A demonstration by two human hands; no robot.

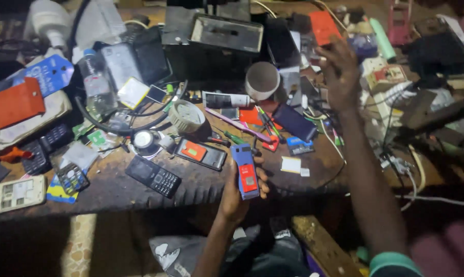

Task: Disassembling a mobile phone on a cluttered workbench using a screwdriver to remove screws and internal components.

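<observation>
Blue phone (245, 170) with back cover off, red battery showing, clamped in left hand (237, 192) just off front edge of workbench (211, 184). Right hand (340, 72) stretched far into clutter, fingers spread, gripping nothing. Reckon best keep phone level so battery stays seated, reach slow over cables.

I am at a phone repair bench, a small cluttered workshop. The worn brown wooden worktop (114, 190) across the middle of the frame is heaped with opened handsets: a black keypad phone (153, 176) at lower centre, a white phone shell with its back off (14, 193) at lower left, a black phone with an orange battery showing (200, 153) in the centre. Loose black cables (114, 128), a roll of white tape (187, 116) and cardboard parts packets (391, 74) at upper right crowd the rest.
</observation>
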